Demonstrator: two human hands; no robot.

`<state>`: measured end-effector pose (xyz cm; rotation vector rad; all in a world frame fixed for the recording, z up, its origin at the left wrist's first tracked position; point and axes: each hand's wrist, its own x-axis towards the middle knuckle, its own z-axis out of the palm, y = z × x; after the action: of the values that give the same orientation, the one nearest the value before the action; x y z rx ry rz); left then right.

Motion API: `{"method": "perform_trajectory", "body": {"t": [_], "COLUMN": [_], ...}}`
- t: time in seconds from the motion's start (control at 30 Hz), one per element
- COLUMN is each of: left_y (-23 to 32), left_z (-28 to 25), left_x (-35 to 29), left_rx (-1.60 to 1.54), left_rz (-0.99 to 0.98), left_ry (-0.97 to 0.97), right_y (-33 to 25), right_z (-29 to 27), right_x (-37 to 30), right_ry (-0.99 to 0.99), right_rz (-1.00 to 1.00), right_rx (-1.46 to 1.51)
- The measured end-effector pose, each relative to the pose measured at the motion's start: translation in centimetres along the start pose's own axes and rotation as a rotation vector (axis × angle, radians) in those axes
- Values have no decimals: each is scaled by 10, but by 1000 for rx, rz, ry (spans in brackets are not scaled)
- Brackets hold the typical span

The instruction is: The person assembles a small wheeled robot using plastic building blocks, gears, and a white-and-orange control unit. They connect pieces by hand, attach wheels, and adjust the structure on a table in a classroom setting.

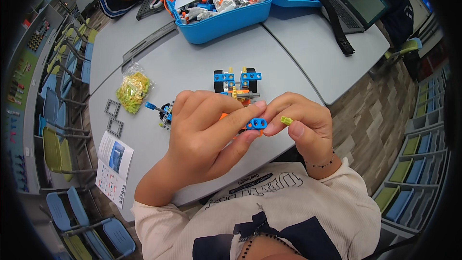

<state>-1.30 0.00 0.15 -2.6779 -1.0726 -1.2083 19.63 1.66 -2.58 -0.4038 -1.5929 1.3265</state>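
My left hand (204,135) pinches a short blue beam with round holes (256,124) between thumb and fingertips. In my right hand (308,127) a small lime-green connector piece (286,121) sits between thumb and index finger, just right of the beam and apart from it. Behind my hands stands a toy vehicle (236,86) of blue, yellow and orange building parts with black wheels; my fingers hide its near part. Left of my left hand, partly covered by it, lies a smaller assembly with a blue beam and a dark wheel (166,111).
A clear bag of lime-green pieces (134,89), grey frame pieces (114,118) and an instruction booklet (114,163) lie at the left. Farther back are a blue bin full of parts (219,21), a black strap (332,19) and a laptop (353,0). People are beyond the table.
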Motion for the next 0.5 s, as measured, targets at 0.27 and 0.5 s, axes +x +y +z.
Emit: {"method": "perform_trajectory", "body": {"t": [0.27,0.5], "left_y": [-1,-1], "left_z": [5,9], "left_x": [1,-1], "left_rx": [-216,-81], "left_rz": [-95,-75], "left_ry": [34,68], "right_y": [10,21], "right_z": [-4,1], "right_x": [-1,-9], "right_ry": [-45,78], "right_rz": [37,107], "right_rx": [142,357]}}
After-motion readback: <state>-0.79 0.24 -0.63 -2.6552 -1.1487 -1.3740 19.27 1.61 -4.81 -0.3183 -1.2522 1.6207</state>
